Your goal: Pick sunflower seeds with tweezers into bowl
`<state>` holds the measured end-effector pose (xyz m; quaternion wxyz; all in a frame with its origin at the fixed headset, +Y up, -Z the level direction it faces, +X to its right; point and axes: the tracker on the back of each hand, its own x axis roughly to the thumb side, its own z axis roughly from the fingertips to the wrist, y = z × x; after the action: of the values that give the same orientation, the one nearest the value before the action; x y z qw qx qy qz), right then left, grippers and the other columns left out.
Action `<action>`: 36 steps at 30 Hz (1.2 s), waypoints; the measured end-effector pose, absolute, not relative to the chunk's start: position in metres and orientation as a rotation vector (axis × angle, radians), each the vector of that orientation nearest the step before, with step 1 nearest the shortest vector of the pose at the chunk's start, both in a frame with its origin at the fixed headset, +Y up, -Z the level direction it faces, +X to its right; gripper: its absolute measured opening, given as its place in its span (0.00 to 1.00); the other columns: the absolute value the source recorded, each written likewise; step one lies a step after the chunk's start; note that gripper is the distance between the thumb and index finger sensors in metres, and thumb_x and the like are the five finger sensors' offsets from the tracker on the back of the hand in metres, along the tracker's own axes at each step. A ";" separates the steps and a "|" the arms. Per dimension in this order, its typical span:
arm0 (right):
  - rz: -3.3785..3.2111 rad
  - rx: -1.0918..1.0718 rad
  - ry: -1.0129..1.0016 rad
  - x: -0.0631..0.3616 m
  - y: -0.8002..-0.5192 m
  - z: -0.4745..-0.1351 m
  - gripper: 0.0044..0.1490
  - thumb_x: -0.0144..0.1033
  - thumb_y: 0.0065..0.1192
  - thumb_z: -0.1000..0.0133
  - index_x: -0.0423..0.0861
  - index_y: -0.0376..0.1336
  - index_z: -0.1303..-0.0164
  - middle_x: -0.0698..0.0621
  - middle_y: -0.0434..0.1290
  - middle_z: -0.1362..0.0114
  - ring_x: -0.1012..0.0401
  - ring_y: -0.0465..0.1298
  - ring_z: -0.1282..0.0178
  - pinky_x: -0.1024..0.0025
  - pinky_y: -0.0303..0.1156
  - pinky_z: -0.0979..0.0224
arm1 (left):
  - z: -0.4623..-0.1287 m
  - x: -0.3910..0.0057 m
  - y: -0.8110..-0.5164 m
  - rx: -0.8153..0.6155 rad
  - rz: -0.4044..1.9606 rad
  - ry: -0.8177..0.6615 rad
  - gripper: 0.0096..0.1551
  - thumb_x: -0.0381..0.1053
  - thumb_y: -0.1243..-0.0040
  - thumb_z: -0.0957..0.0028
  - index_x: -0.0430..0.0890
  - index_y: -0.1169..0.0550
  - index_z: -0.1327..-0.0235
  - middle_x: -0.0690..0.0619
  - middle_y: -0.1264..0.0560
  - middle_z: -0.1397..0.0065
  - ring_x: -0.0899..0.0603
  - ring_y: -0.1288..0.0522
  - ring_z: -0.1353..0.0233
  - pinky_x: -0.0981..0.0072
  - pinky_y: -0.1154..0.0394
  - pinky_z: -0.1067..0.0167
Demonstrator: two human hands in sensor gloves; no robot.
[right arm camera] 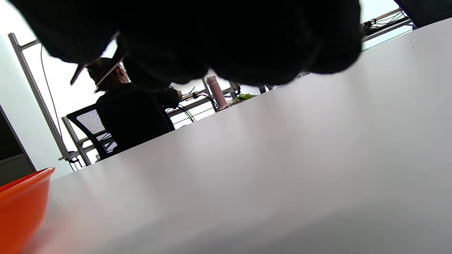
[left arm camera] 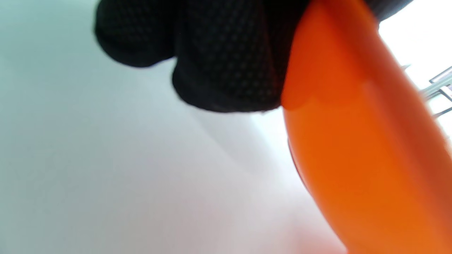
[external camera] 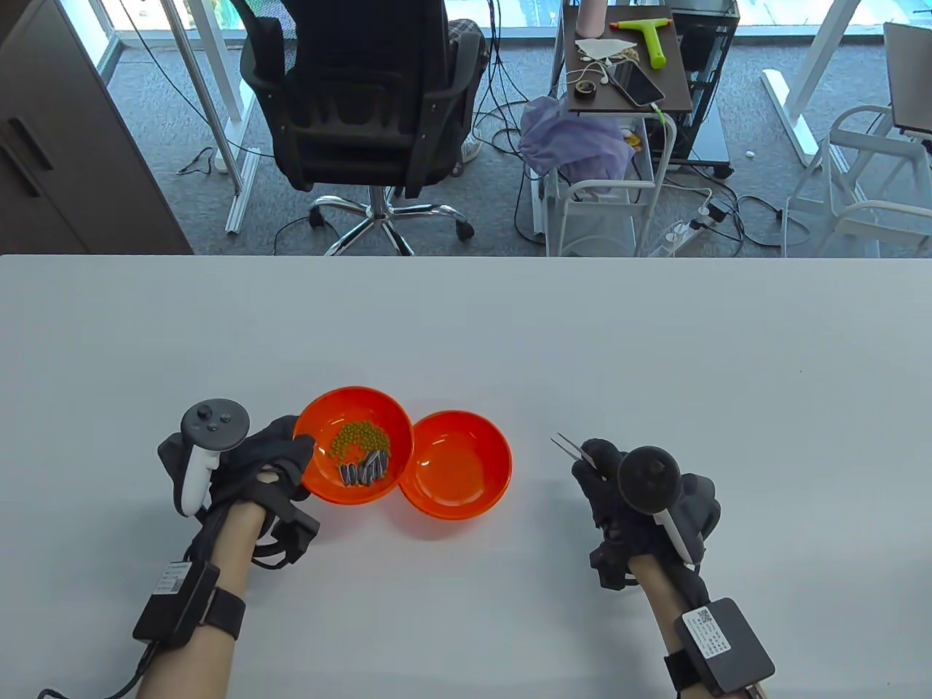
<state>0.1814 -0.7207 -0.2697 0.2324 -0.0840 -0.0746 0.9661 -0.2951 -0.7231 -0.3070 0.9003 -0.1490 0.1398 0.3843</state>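
Observation:
Two orange bowls stand side by side on the white table. The left bowl holds green peas and several striped sunflower seeds. The right bowl holds nothing I can see. My left hand grips the left bowl's left rim; the left wrist view shows gloved fingers against the orange wall. My right hand holds metal tweezers, tips slightly apart and empty, pointing up-left, to the right of the right bowl. The tweezers and an orange bowl show in the right wrist view.
The table's far edge runs across the middle of the table view. Beyond it stand a black office chair and a cart with clutter. White table surface lies behind and right of the bowls.

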 end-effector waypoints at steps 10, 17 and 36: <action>2.605 0.033 -0.284 0.142 -0.694 -0.248 0.28 0.55 0.75 0.63 0.64 0.80 0.51 0.62 0.83 0.61 0.62 0.83 0.65 0.60 0.80 0.43 | -0.275 -0.273 -0.711 -0.319 0.746 0.120 0.26 0.57 0.37 0.50 0.52 0.18 0.39 0.50 0.12 0.60 0.49 0.13 0.69 0.54 0.15 0.58; 2.577 0.241 -0.322 0.098 -0.681 -0.238 0.29 0.54 0.76 0.64 0.60 0.79 0.51 0.63 0.85 0.66 0.62 0.84 0.69 0.60 0.81 0.45 | -0.273 -0.264 -0.713 -0.356 0.727 0.076 0.26 0.56 0.38 0.49 0.49 0.19 0.39 0.50 0.12 0.61 0.49 0.13 0.69 0.54 0.15 0.58; 2.841 0.682 -0.100 0.012 -0.680 -0.253 0.27 0.53 0.79 0.65 0.65 0.81 0.53 0.62 0.84 0.59 0.62 0.83 0.59 0.56 0.77 0.36 | -0.274 -0.262 -0.717 -0.379 0.712 0.028 0.27 0.56 0.39 0.49 0.48 0.19 0.40 0.50 0.12 0.63 0.50 0.13 0.72 0.54 0.15 0.59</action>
<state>0.0122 -0.6803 -0.2527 0.1088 0.2321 -0.0340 0.9660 -0.2620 -0.7168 -0.2743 0.9196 -0.1846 0.0138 0.3466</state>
